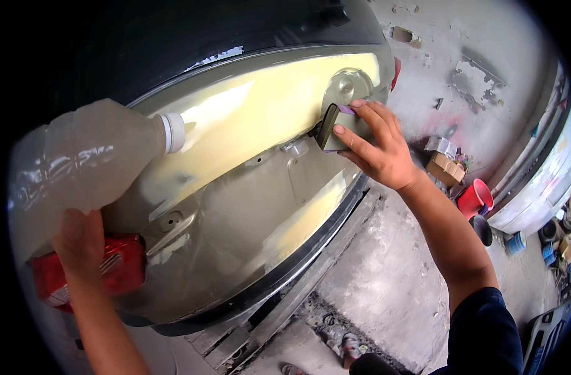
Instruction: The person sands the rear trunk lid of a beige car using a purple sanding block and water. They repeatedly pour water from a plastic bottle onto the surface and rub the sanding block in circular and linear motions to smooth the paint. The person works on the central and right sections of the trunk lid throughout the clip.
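Raised at the left is a large clear plastic bottle (91, 156) of cloudy liquid, its white cap (173, 132) pointing right. My left hand (80, 240) is closed around the bottle's lower side, with the fingers mostly hidden. My right hand (382, 144) grips a sanding block (337, 130) with a dark face and a purple edge, at the right part of a car's rear panel (254, 103). Pale yellow filler covers much of that panel. Beside the block is a round recess (348, 86). A red tail lamp (126, 265) shows behind my left wrist.
Dark bodywork (248, 25) rises above the panel, and a dark lower edge (285, 281) curves below. To the right stand a cardboard box (446, 169), a red bucket (472, 200), a black bucket (481, 231) and a blue can (515, 243), near a whitish car body (539, 190).
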Tool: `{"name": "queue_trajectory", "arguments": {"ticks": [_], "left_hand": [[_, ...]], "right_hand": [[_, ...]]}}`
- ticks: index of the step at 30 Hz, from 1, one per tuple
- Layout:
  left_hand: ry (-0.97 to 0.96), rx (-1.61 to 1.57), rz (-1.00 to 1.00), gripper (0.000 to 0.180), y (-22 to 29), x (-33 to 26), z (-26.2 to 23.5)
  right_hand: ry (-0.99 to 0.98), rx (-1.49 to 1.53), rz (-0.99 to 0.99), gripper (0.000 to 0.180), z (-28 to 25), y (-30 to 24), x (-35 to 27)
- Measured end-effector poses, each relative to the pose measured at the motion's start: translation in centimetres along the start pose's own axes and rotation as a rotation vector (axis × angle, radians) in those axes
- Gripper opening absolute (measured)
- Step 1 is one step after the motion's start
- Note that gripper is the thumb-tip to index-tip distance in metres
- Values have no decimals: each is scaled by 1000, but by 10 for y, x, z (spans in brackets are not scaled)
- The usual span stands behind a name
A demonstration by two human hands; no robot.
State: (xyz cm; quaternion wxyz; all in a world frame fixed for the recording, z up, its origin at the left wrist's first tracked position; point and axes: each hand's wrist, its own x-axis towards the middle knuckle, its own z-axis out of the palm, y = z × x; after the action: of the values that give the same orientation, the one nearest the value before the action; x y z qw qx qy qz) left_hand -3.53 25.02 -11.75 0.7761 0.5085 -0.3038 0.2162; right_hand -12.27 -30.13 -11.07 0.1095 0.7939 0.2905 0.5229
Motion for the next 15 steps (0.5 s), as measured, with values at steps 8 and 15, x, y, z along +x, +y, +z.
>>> {"name": "queue_trajectory", "arguments": {"ticks": [8,15], "left_hand": [[-342,422,154,59,26,6,93],[-300,398,255,55,23,14,145]], "right_hand": [[161,86,-278,60,34,47,11],[278,233,-421,49,59,64,24]]}}
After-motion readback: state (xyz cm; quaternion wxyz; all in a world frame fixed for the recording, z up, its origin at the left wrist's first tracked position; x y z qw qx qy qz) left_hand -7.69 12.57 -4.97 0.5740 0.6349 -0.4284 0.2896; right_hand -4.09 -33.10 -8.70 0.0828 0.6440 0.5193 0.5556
